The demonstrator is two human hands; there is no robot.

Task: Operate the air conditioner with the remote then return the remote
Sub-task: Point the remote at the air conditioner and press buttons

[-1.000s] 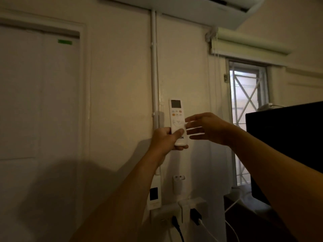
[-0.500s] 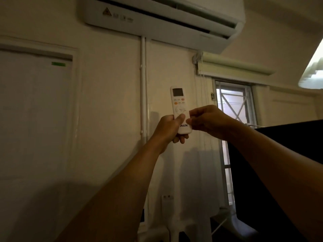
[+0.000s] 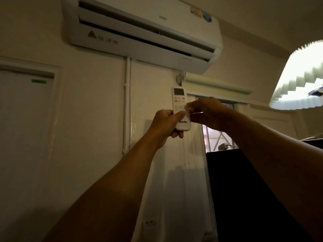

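A white wall-mounted air conditioner (image 3: pixel 143 30) hangs high on the wall, its flap slightly ajar. Below it I hold a white remote (image 3: pixel 179 102) upright, screen at the top and coloured buttons under it. My left hand (image 3: pixel 166 123) grips the remote's lower half, thumb lying across its front. My right hand (image 3: pixel 208 112) is at the remote's right side, fingertips curled in and touching the button area. The remote's top points up toward the air conditioner.
A white pipe (image 3: pixel 127 102) runs down the wall under the unit. A window with a roller blind (image 3: pixel 218 88) is behind my right hand. A dark cabinet (image 3: pixel 244 189) stands at the lower right, a bright lamp (image 3: pixel 300 81) at the upper right.
The view has tilted upward, bringing the whole air conditioner into sight. My right hand closed in from open fingers to touching the remote's buttons, and the remote rose toward the unit.
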